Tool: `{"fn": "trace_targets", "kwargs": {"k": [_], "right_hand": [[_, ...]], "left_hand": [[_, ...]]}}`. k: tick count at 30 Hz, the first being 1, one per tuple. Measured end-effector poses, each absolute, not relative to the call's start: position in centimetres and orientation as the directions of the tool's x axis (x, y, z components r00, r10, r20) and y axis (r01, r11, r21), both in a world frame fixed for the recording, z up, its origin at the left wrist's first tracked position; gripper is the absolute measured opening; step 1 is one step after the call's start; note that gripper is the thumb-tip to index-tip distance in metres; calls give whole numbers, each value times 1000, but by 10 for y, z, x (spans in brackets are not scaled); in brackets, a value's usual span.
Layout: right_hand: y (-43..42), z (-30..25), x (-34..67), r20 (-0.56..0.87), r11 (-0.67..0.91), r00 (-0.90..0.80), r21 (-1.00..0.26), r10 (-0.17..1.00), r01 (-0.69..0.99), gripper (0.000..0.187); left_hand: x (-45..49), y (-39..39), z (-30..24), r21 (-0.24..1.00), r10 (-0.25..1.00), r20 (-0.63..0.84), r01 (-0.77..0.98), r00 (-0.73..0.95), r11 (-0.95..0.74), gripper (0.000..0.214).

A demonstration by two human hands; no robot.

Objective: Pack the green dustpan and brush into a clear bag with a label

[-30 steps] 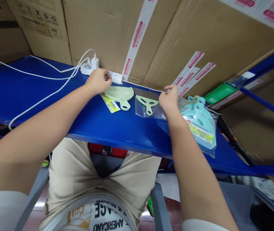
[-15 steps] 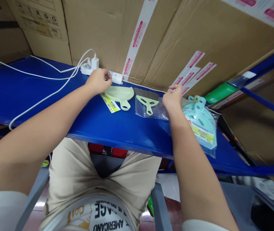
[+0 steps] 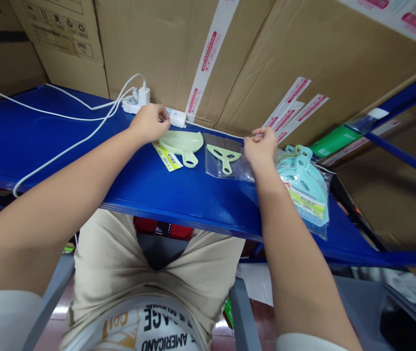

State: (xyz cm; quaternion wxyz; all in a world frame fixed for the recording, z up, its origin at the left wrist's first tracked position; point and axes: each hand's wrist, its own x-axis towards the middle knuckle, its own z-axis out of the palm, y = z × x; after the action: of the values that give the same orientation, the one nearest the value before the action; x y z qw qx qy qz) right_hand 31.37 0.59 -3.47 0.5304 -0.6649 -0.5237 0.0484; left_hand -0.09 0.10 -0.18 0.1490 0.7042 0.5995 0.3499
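Hands work at the far edge of a blue worktop (image 3: 47,141), close against a wall of cardboard boxes (image 3: 266,53). The left hand (image 3: 149,123) is curled shut, its fingertips pinching the back rim of a pale green dustpan (image 3: 181,145) that lies flat, handle toward the near edge, with a yellow-green label card (image 3: 166,156) lying just beside it on the left. The right hand (image 3: 261,146) is also closed, pinching the far edge of a clear plastic bag (image 3: 226,168) near the worktop's back edge; a small green brush (image 3: 224,153) with dark bristles lies on or in that bag, and which cannot be told. Judged from how things lie, the set is not yet packed: dustpan and card are loose outside the bag, so they remain to be bagged. Just right of the right hand, toward the right end of the worktop, sits a stack of bagged blue dustpan sets (image 3: 305,187), apparently finished. A white power strip (image 3: 145,105) with cables (image 3: 65,146) lies along the back edge behind the left hand.
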Motion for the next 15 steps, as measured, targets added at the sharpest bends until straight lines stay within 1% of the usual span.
{"fn": "trace_targets", "kwargs": {"k": [7,15], "right_hand": [[2,-31,312,523,147,445,-751,727,643,25],[-4,-24,302,470,36,474,-737,745,675,24]], "left_hand": [[1,-1,0,610,949,311,757,40,-232,29],[2,-1,0,602,950,311,767,30,-221,30]]}}
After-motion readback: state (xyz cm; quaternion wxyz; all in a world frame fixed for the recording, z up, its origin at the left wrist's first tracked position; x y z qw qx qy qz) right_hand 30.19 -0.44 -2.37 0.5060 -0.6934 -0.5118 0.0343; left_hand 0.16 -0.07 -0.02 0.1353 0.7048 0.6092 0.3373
